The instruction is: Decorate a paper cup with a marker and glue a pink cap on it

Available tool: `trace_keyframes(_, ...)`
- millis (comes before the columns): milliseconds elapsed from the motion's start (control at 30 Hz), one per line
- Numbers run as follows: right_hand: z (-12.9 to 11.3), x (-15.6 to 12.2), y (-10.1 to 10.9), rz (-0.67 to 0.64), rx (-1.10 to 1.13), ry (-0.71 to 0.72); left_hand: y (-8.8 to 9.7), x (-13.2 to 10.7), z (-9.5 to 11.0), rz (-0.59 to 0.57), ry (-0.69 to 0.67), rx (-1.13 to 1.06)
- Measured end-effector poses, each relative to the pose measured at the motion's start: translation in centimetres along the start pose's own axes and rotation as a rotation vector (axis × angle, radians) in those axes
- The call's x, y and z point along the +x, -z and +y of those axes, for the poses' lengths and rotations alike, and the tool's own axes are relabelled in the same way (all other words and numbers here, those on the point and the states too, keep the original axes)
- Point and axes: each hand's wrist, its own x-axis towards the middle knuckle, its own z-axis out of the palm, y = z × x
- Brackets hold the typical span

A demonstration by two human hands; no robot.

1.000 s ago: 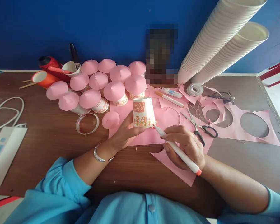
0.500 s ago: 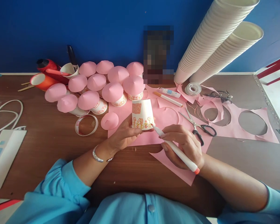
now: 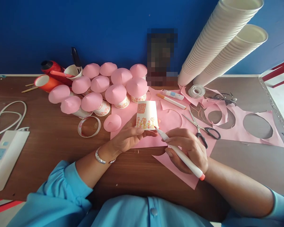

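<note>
Turned slightly in my grip since half a second ago, the paper cup point(image 3: 150, 110) now shows its orange patch a little further in from its side, and more of my fingertips show below it. My left hand point(image 3: 126, 137) grips it narrow end up, thumb and fingers around the lower part. My right hand point(image 3: 189, 146) pinches a white marker point(image 3: 186, 161), its tip at the cup's lower edge, beside the drawn flowers. Pink paper point(image 3: 144, 143) lies under and beyond my grips. Just left of the held cup is a small pink cone point(image 3: 112, 122), with a white ring point(image 3: 79, 129) further left; scissors point(image 3: 198, 127) lie just beyond my right hand. Farther off, beyond my left hand, cone-topped cups point(image 3: 115, 93) cluster; beyond my right, stacked white cups point(image 3: 217, 41) lean.
</note>
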Motion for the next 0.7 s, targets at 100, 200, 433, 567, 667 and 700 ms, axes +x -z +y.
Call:
trace_keyframes(100,0.03,0.0,0.0,-0.005,0.003,0.009,0.07,-0.03,0.01,-0.016,0.009,0.014)
trace_keyframes(200,-0.08,0.04,-0.02,-0.011,-0.003,0.012,0.37,-0.14,-0.2,-0.011,0.01,0.028)
trace_keyframes(433,-0.17,0.0,-0.12,-0.003,-0.001,0.013,0.23,0.06,-0.16,0.046,0.058,0.098)
trace_keyframes(567,-0.13,-0.04,-0.24,-0.001,-0.004,0.018,-0.03,0.17,-0.07,0.063,0.045,0.092)
trace_keyframes(667,-0.13,0.05,-0.3,-0.006,0.008,0.019,0.07,0.13,-0.17,0.045,0.024,0.113)
trace_keyframes(700,-0.12,0.11,-0.31,-0.007,0.014,0.02,0.12,0.11,-0.2,0.04,0.021,0.126)
